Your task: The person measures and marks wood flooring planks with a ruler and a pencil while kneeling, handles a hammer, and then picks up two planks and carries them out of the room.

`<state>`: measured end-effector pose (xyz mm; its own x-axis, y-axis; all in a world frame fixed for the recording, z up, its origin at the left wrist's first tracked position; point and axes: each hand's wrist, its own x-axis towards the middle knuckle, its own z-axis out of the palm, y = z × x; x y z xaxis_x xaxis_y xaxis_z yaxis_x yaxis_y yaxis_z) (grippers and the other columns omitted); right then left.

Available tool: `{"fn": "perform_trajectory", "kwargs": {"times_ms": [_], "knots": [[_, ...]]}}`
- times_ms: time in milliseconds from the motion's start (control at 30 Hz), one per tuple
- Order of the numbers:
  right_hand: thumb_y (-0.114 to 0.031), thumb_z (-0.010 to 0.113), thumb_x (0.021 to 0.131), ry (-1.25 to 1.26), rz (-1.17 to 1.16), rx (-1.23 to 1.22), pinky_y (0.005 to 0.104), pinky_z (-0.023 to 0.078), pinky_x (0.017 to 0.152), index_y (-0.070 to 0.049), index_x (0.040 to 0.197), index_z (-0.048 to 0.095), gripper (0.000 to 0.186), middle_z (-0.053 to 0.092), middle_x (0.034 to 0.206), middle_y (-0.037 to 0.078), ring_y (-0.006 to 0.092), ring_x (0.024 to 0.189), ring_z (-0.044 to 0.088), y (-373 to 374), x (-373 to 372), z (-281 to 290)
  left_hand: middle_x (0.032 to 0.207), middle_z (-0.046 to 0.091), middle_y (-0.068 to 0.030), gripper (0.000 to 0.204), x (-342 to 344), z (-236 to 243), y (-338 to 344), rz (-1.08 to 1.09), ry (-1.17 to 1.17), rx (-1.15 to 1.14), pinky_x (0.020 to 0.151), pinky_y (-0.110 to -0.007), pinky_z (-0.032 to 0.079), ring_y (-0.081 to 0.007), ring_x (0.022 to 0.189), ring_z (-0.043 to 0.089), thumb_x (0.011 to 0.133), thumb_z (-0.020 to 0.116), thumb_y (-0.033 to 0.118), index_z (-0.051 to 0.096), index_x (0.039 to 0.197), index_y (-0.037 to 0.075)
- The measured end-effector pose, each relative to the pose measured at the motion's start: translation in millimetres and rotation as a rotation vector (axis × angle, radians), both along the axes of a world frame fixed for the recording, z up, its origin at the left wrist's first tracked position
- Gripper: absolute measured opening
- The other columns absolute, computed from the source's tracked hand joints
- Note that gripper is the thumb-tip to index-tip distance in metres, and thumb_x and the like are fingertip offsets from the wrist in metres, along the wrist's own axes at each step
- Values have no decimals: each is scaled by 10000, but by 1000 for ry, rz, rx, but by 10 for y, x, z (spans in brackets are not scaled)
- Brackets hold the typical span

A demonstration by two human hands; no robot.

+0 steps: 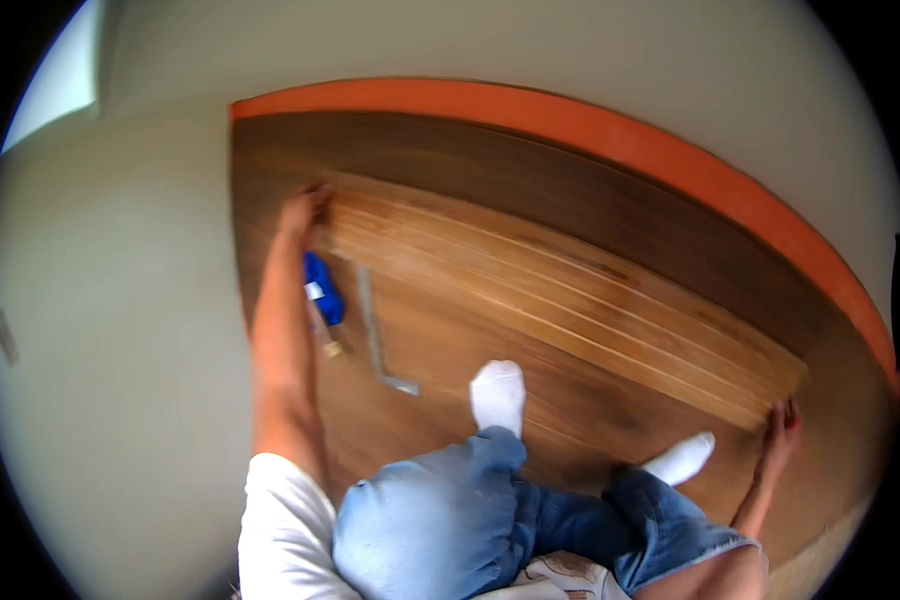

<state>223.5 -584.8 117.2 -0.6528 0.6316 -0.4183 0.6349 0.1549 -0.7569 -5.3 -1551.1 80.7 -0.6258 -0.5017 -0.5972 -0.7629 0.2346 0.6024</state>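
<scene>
Long light-brown wooden planks point(560, 275), lying together with pale lines between them, stretch across in front of me, slanting down to the right. Whether they are separate or joined I cannot tell. At their far left end, my left hand point(307, 205) has its fingers closed around the corner, slightly blurred. My right hand point(783, 432) grips the near corner of the right end, fingers bent onto the edge. Both arms are spread wide. Close to my left forearm lies a blue object point(324, 288) with a white patch, its kind unclear.
A grey metal L-shaped square point(372, 330) lies on the brown wood floor point(420, 440). Beyond the planks, an orange band point(570, 120) runs along the foot of the pale wall point(470, 40). Another wall point(120, 300) stands close on the left. My white-socked feet point(498, 395) are near the planks.
</scene>
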Motion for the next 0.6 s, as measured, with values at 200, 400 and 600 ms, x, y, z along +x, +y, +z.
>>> {"fn": "perform_trajectory", "kwargs": {"times_ms": [200,400,600], "knots": [[-243,733,987,-173,136,-107,220,434,689,-41,1374,609,454,625,944,-42,38,809,524,-645,-402,174,1514,568,-33,636,769,239,-1646,69,-40,184,1104,-413,411,-228,1373,511,997,576,417,476,1562,143],[-192,744,977,-224,74,-150,272,523,831,32,1391,603,492,741,981,60,106,916,657,-948,-567,460,1369,608,54,655,250,-164,-1402,105,-176,12,949,-359,428,-176,1182,537,917,744,516,583,1477,216],[-188,751,975,-285,65,-107,273,527,839,44,1374,606,485,753,999,81,112,928,669,-973,-706,534,1262,608,45,645,281,-138,-1483,118,-215,5,909,-368,450,-176,1106,528,885,774,552,608,1415,226]]}}
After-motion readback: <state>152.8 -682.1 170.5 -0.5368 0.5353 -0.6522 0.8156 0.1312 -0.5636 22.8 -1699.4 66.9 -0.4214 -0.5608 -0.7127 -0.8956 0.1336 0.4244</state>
